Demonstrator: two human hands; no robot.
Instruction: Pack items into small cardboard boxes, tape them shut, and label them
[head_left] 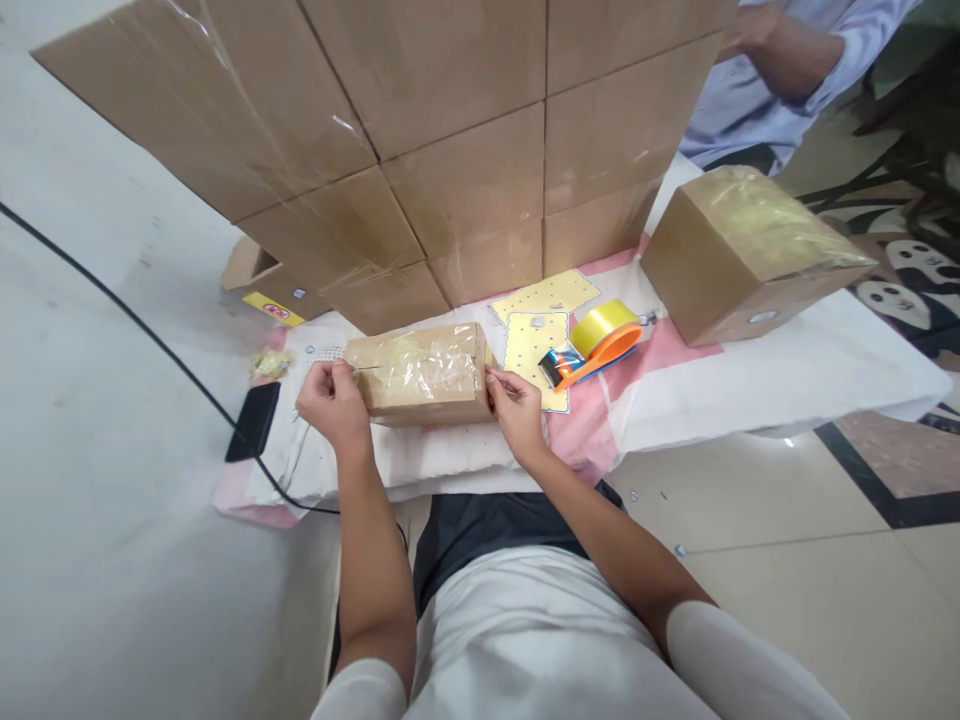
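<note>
A small cardboard box (424,372) lies lengthwise in front of me, with shiny clear tape across its top. At its left end, my left hand (334,400) is closed, thumb and fingers pinched together at the edge. A thin dark line runs from there along the box top. The fingers of my right hand (516,408) are closed on the right end. Whether the fingertips pinch tape or cardboard cannot be told. Right of the box lies an orange tape dispenser (577,370) with a roll of yellowish tape (604,326), partly over yellow dotted cards (536,345).
Stacked cardboard boxes (465,190) rise behind my hands. A taped box (739,260) stands at the right on the cloth-covered table (810,370). On the left are a black phone (253,422), a dark cable (150,310) and an opened box (259,285). Another person's arm (795,60) shows beyond.
</note>
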